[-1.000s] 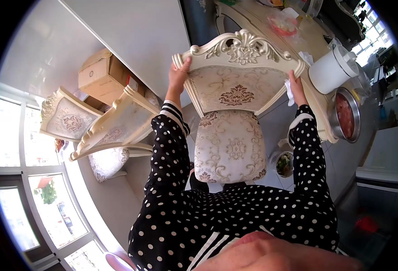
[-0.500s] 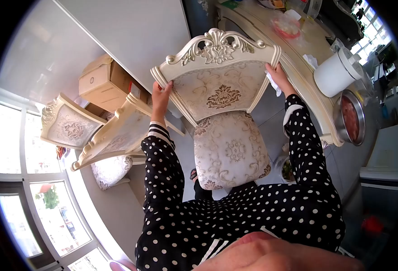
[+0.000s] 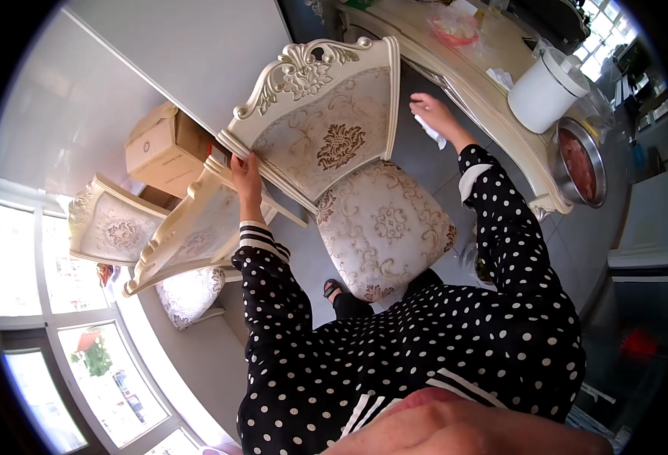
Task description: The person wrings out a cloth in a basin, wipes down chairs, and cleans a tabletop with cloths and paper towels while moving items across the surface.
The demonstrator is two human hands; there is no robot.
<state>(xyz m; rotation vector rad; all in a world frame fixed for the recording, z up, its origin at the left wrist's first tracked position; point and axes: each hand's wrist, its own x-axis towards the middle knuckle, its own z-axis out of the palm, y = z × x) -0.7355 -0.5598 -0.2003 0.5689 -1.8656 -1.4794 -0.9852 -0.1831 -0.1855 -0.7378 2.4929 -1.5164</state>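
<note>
A cream carved chair (image 3: 383, 220) with a floral padded seat and back stands in front of me, turned at an angle. My left hand (image 3: 246, 176) grips the left post of its backrest. To the right of the backrest and apart from it is my right hand (image 3: 434, 114), fingers curled in. A crumpled white cloth or tissue (image 3: 430, 133) sticks out beneath its palm.
Two similar chairs (image 3: 190, 235) and a cardboard box (image 3: 169, 148) are at the left, near windows. Along the right runs a cream table (image 3: 486, 114) with a white canister (image 3: 544, 95) and a metal bowl of reddish meat (image 3: 581, 163). My sandalled foot (image 3: 332, 288) is beside the seat.
My right hand has let go of the backrest's right post and moved away from it. The chair has turned and its back has shifted left, with my left hand still on it.
</note>
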